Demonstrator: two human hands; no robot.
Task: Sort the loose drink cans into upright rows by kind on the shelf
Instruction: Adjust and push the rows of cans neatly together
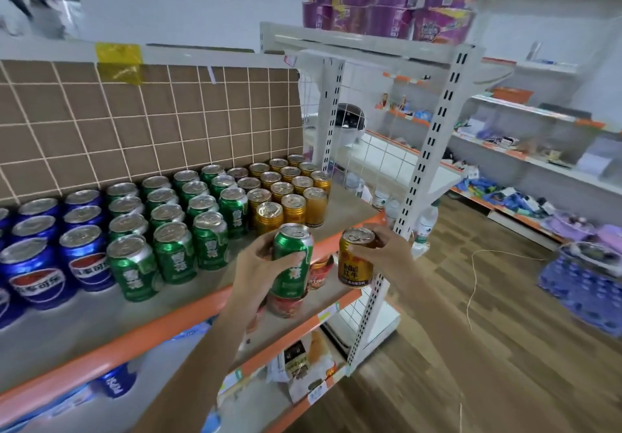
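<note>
My left hand [261,266] grips a green can [292,261], held upright in front of the shelf [111,348] edge. My right hand [383,250] holds a short gold can [356,259] just right of it, past the shelf's front right corner. On the shelf stand upright rows: blue cans [84,257] at the left, green cans [175,250] in the middle, gold cans [292,193] at the right back. The front strip of the shelf before the rows is bare.
A lower shelf [323,304] holds red cans [321,272] under my hands. A white perforated upright [427,143] stands at the right corner. Purple packs [387,5] sit on top. Further shelves line the right wall; a thin cord lies on the wooden floor.
</note>
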